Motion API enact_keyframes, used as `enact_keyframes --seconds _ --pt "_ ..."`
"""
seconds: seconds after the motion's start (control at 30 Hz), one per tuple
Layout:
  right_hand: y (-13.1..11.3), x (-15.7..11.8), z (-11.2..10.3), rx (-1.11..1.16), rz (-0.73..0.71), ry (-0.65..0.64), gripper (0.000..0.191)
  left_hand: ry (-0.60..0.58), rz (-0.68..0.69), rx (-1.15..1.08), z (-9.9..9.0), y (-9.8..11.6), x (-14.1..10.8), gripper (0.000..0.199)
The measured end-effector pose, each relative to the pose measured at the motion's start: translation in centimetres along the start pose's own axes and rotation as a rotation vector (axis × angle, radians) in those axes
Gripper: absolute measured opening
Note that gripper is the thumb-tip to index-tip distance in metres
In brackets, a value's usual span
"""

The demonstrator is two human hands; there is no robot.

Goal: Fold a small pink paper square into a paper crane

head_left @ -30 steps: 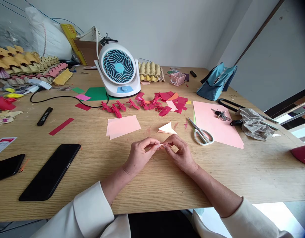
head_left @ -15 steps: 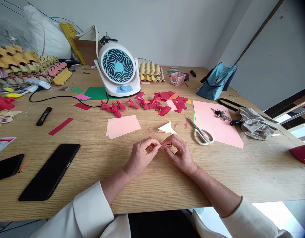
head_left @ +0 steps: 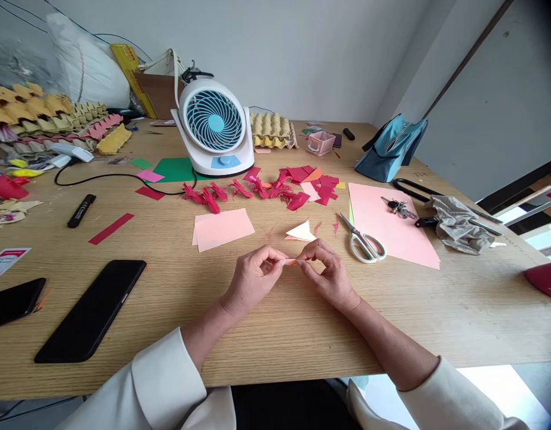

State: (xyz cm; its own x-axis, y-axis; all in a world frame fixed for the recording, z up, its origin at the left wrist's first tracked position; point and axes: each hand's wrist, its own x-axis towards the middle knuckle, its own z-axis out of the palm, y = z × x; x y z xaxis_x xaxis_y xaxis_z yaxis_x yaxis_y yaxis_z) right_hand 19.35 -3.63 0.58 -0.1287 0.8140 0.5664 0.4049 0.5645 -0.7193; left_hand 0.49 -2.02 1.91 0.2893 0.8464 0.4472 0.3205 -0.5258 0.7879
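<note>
A small pink paper strip (head_left: 290,261) is stretched between my two hands, low over the table. My left hand (head_left: 256,278) pinches its left end with thumb and forefinger. The right end is pinched in the fingertips of my right hand (head_left: 325,273). Just beyond my fingers lies a folded pale paper piece (head_left: 301,231). Pink paper rectangles (head_left: 225,229) rest to the left of it, and white-handled scissors (head_left: 366,243) to the right. Several folded red paper pieces (head_left: 259,187) are spread farther back.
A white fan (head_left: 216,125) stands at the back. Large pink sheets (head_left: 392,233) with keys (head_left: 400,208) lie right, near a blue bag (head_left: 389,149). At the left are a black phone (head_left: 91,310), another phone (head_left: 16,301) and a marker (head_left: 81,211).
My fingertips have moved slightly apart, and more of the pink paper strip now shows between them. The view has shifted very slightly.
</note>
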Motion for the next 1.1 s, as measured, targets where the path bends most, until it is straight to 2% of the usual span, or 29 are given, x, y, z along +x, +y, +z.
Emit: enact_keyframes --seconds 0.2,0.53,0.97,1.1 --pt "-0.2 0.1 -0.1 -0.005 0.017 -0.029 0.010 -0.042 -0.003 -0.013 0.0 -0.2 0.1 0.009" --pt "-0.6 -0.1 0.3 -0.015 -0.049 -0.073 0.010 -0.104 0.109 0.065 0.1 -0.5 0.2 0.014" --pt "0.7 0.2 -0.3 0.016 0.041 0.026 0.013 0.004 0.099 0.035 -0.5 -0.9 0.7 0.014" --pt "1.1 0.2 -0.4 0.054 0.010 0.053 0.015 0.000 0.140 0.009 -0.7 -1.0 1.0 0.014"
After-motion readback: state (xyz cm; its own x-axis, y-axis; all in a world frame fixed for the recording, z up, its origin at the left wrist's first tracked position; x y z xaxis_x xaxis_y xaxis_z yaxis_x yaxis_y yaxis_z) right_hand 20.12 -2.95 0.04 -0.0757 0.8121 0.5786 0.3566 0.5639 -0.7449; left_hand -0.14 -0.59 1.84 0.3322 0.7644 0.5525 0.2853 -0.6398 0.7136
